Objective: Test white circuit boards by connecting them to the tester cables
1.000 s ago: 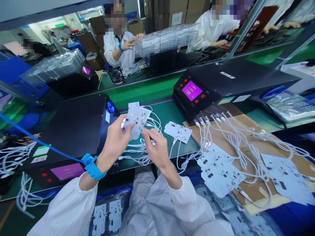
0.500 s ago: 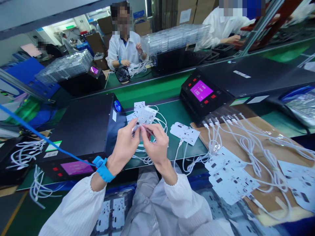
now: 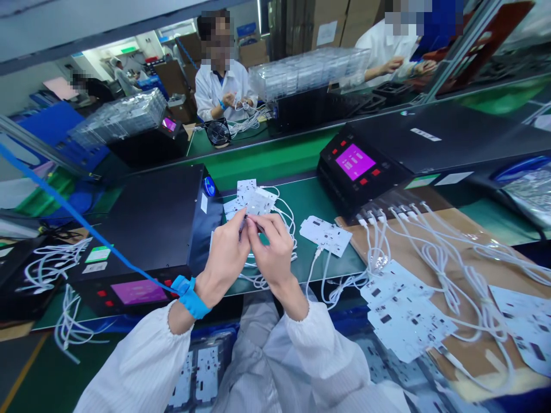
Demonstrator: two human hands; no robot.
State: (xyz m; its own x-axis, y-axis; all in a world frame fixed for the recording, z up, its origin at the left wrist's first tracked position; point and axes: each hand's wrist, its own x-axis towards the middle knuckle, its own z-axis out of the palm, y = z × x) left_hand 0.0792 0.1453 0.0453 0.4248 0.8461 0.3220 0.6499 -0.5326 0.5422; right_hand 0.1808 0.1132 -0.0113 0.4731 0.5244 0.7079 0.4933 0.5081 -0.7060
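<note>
Left hand (image 3: 227, 248) and right hand (image 3: 274, 250) are meeting fingertip-to-fingertip, pinching a mostly hidden piece (image 3: 241, 223); flat white circuit boards (image 3: 260, 201) are lying just beyond.

White circuit boards (image 3: 262, 201), overlapping, on green tabletop (image 3: 307, 198)

- My left hand (image 3: 229, 246) angles forward and inward, fingertips pinched.
- My right hand (image 3: 274, 249) pinches beside it, fingers curled.
- Both my forearms (image 3: 183, 314) converge.

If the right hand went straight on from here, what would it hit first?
Most likely the left hand, its fingertips close ahead of the right hand; white circuit boards lie beyond, but depth is unclear.
</note>
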